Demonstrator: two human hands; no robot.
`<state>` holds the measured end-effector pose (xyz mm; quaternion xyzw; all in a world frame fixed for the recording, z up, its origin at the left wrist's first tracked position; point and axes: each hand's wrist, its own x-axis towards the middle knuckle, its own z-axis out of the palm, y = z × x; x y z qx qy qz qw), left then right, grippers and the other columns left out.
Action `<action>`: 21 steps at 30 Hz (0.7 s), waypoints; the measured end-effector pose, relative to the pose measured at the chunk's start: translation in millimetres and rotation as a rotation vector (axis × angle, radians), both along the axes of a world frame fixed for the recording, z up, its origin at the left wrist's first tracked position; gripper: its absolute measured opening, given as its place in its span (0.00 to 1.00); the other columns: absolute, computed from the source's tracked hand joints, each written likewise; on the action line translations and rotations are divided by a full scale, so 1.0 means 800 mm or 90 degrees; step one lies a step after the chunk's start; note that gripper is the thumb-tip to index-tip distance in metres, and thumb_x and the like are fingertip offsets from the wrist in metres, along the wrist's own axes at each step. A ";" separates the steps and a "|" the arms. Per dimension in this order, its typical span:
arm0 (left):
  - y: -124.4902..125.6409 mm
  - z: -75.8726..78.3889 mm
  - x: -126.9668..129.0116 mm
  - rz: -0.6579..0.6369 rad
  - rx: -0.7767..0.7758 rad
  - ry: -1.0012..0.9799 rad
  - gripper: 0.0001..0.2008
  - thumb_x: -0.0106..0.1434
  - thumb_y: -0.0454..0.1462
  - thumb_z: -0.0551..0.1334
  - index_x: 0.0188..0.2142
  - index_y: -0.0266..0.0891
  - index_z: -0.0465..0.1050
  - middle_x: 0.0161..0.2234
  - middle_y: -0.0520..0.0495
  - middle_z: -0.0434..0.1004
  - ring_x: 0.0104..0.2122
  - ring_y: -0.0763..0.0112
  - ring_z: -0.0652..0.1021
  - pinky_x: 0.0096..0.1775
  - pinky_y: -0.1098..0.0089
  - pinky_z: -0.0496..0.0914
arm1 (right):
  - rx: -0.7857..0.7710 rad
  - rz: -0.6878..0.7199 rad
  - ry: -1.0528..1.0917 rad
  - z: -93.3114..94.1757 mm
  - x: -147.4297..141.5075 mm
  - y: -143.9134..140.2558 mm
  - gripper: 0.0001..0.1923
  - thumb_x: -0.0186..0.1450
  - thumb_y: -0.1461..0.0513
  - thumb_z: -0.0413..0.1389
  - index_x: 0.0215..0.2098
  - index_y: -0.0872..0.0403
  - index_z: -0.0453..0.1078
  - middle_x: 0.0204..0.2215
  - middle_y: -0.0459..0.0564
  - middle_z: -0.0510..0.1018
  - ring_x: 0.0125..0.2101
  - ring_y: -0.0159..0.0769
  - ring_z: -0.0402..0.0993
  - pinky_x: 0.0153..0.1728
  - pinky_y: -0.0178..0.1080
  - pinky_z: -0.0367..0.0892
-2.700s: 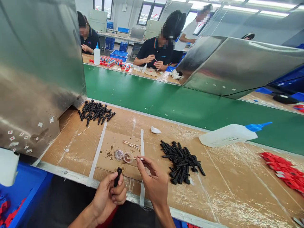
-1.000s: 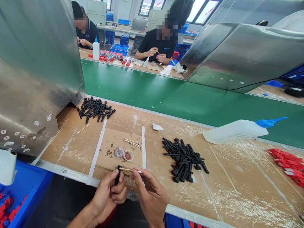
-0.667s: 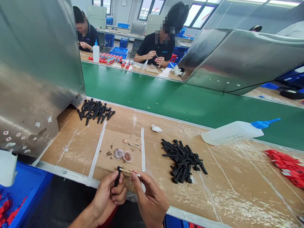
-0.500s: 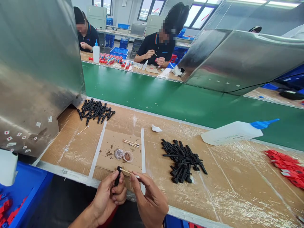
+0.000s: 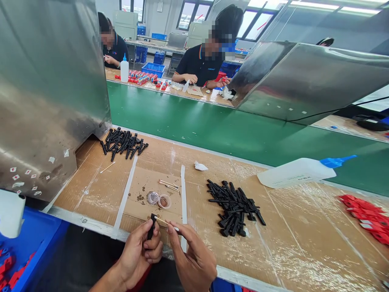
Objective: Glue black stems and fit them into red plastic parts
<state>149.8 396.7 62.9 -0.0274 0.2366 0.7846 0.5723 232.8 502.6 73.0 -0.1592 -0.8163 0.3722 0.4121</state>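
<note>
With your left hand (image 5: 141, 251) clamped on the black part (image 5: 151, 226) and your right hand (image 5: 194, 259) pinching the swab (image 5: 165, 223), a slip could smear past the part's tip.

The left hand (image 5: 138, 253) holds a matt black plastic part (image 5: 150, 226); the right hand (image 5: 194, 261) holds a thin wooden swab (image 5: 165, 223). Beyond the hands lies rough brown cardboard (image 5: 100, 190), covered right of them with glossy clear film (image 5: 304, 243). The shield (image 5: 45, 101) left of them is dull, stained metal.
</note>
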 end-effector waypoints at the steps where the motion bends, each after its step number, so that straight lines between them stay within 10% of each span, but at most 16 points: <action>1: 0.000 0.000 0.000 0.001 0.001 0.000 0.15 0.65 0.47 0.58 0.30 0.37 0.63 0.17 0.61 0.45 0.15 0.81 0.47 0.21 0.75 0.45 | 0.008 0.001 -0.001 0.000 0.000 0.000 0.17 0.61 0.72 0.59 0.45 0.48 0.73 0.35 0.47 0.82 0.34 0.38 0.79 0.36 0.39 0.74; 14: 0.000 -0.001 0.003 0.010 -0.016 0.008 0.16 0.66 0.48 0.56 0.31 0.37 0.64 0.17 0.61 0.46 0.15 0.82 0.48 0.21 0.75 0.44 | 0.031 -0.001 0.009 0.002 -0.001 -0.002 0.17 0.60 0.72 0.59 0.44 0.49 0.74 0.34 0.47 0.82 0.33 0.36 0.79 0.36 0.37 0.74; 21: 0.000 -0.001 0.000 0.006 0.002 -0.012 0.15 0.65 0.47 0.57 0.31 0.37 0.64 0.17 0.61 0.45 0.15 0.82 0.47 0.21 0.75 0.44 | -0.202 -0.061 0.010 -0.004 -0.002 -0.004 0.06 0.61 0.63 0.61 0.37 0.53 0.77 0.31 0.51 0.82 0.27 0.37 0.79 0.33 0.38 0.77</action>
